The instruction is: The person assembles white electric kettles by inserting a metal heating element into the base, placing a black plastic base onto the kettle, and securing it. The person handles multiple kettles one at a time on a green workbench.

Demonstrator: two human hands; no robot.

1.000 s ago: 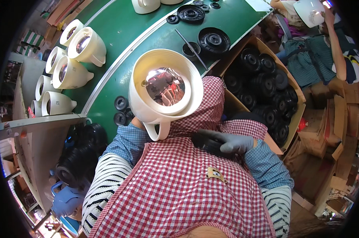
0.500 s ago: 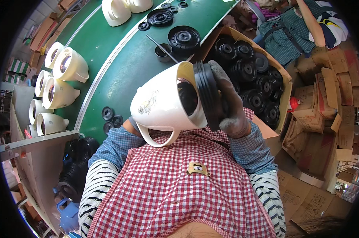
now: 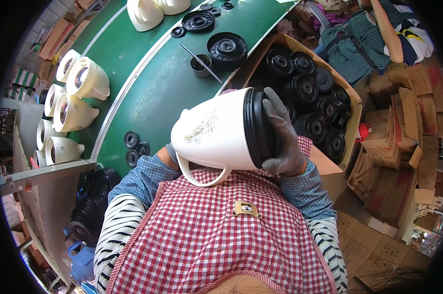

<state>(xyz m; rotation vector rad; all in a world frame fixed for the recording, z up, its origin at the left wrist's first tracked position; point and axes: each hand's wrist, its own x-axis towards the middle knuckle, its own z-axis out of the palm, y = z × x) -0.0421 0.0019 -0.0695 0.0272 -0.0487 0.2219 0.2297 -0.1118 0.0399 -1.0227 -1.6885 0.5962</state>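
Observation:
A white jug body (image 3: 209, 130) with a printed plant design and a loop handle lies on its side in front of my chest. My left hand (image 3: 171, 153) grips it from its far left side; its fingers are hidden behind the jug body. Against the jug body's wide right end sits a ridged black plastic base (image 3: 256, 128). My right hand (image 3: 286, 142), in a grey glove, wraps round the outside of this base, its fingers spread over the back. The base now covers the opening; I cannot tell whether it is threaded on.
White jug bodies (image 3: 67, 113) stand along the left of the green table (image 3: 148, 93). Black discs (image 3: 227, 47) and a small black cup (image 3: 200, 66) with a metal rod lie ahead. A carton (image 3: 354, 110) of black bases stands at right; beyond is another person (image 3: 353, 49).
The black base has closed up against the jug body's end, which was partly open with its dark inside showing. The jug body has turned and shifted slightly right.

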